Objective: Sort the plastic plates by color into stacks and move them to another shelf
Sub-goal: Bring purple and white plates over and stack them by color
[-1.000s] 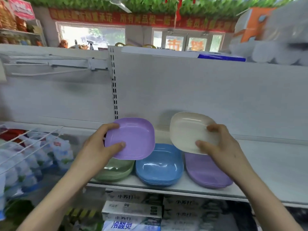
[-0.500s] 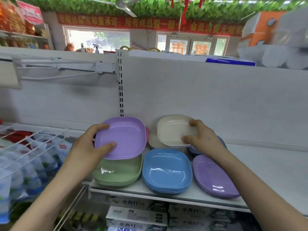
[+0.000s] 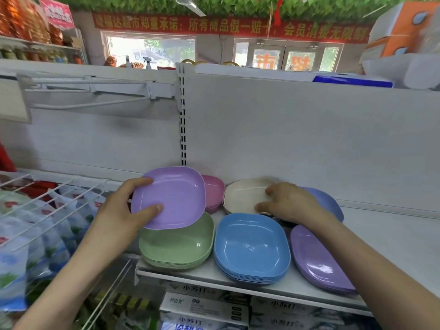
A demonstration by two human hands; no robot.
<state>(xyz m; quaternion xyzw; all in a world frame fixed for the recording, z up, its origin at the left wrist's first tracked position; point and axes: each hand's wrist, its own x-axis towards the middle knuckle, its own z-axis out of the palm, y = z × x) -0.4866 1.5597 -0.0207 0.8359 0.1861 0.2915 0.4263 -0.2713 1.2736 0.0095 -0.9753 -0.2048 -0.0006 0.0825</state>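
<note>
My left hand (image 3: 119,211) grips a purple plate (image 3: 173,198) by its left rim and holds it tilted above the green stack (image 3: 176,246). Over at the back of the white shelf (image 3: 392,236), my right hand (image 3: 288,202) rests on a cream plate (image 3: 242,197) lying on the cream stack, fingers still around its right edge. In the front row sit a blue stack (image 3: 250,248) and a purple stack (image 3: 316,260). A pink stack (image 3: 213,190) stands behind the held plate. A periwinkle plate (image 3: 328,201) shows behind my right wrist.
The white back panel (image 3: 297,139) rises close behind the plates. A wire rack (image 3: 47,201) with bagged goods stands to the left. Boxed goods (image 3: 204,308) fill the shelf below. The shelf stretches on to the right of the purple stack.
My right hand has carried the cream plate back and down onto the cream stack. The purple plate in my left hand has stayed above the green stack. The camera has come closer.
</note>
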